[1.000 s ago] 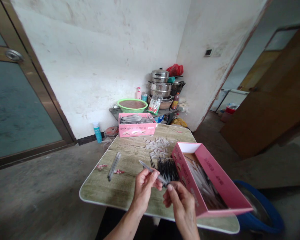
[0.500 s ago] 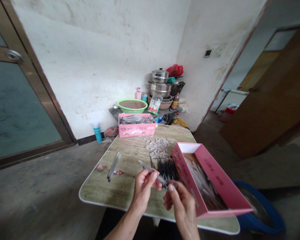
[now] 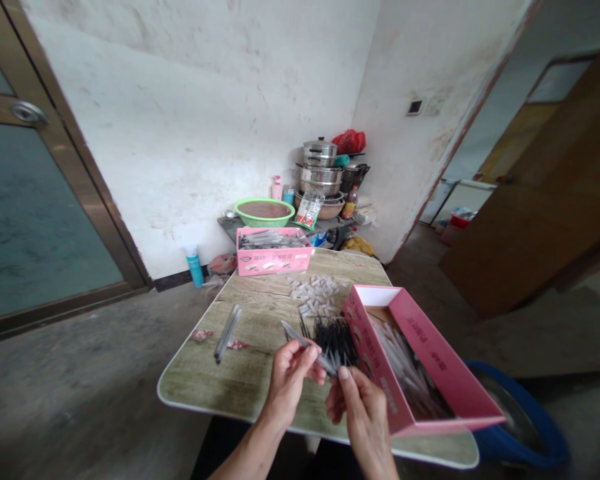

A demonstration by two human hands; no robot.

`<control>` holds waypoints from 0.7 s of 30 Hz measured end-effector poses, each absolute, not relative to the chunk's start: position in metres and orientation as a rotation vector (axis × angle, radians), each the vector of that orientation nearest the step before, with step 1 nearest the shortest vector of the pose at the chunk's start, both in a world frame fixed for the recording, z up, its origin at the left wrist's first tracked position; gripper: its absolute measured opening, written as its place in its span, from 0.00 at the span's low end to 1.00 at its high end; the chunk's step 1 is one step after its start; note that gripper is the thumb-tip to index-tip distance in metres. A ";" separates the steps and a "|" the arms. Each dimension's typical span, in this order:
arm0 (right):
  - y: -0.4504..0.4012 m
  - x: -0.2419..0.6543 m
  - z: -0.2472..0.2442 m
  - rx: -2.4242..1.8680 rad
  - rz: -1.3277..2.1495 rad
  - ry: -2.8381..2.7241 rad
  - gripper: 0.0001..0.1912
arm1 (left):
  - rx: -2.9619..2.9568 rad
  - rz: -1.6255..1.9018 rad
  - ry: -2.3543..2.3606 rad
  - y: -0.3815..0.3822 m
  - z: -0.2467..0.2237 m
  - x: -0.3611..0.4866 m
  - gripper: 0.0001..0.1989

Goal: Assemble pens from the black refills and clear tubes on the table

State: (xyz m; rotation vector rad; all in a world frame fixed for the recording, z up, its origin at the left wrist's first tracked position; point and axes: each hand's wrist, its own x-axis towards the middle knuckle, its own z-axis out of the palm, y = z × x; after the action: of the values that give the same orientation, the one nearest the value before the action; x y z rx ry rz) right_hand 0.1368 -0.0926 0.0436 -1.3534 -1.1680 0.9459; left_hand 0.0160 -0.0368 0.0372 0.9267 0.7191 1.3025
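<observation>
- Head view: left hand (image 3: 287, 377) closed in a pinch, thumb over fingers, gripping slim tube (image 3: 293, 333) around its middle stretch.
- Right hand (image 3: 364, 400) also nearly closed, thumb and fingers curled at the tube's near end; looks like a pinch, exact contact partly hidden by the fingers.
- Tube location: up in front of the person, above the tabletop (image 3: 250, 387), spanning both hands.
- Long axis: slanted, pointed far end away and to the left, other end back and to the right, right at the right fingertips.
- Nearer hand: left for the shaft and free tip, right for the near end. Hands close together, not visibly touching.
- Black sticks (image 3: 334, 333): heap just beyond the right hand, between it and the small white pieces (image 3: 320, 305).
- Large pink box (image 3: 433, 353): open, to the right of the right hand, long side slanting back toward the person; pale tubes inside.
- Small pink box (image 3: 275, 261): far edge of table, filled with tubes, well apart from both hands.
- Loose tubes (image 3: 227, 335): side by side, lying left of the left hand, apart from it.
- Whether a stick is inside the held tube: can't tell, too small.
</observation>
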 end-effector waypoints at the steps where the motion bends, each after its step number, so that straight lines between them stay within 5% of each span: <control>1: -0.092 0.136 0.044 -1.348 0.958 -1.159 0.22 | 0.929 1.304 0.719 -0.037 0.037 0.016 0.12; 11: -0.090 0.156 0.019 -1.390 1.045 -0.997 0.21 | 1.126 1.129 0.854 0.008 0.007 -0.013 0.20; 16: -0.094 0.161 0.011 -1.430 1.042 -0.934 0.22 | 1.584 1.181 1.471 0.045 -0.019 -0.043 0.09; 21: -0.099 0.158 0.003 -1.449 1.064 -0.972 0.23 | 1.881 0.978 1.608 0.042 -0.026 -0.036 0.07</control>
State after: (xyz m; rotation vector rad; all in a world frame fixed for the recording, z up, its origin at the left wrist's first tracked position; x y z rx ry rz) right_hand 0.1582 -0.0991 0.0031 -1.4490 -0.9717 1.0642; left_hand -0.0357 0.0423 -0.0261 1.8806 1.6084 0.9778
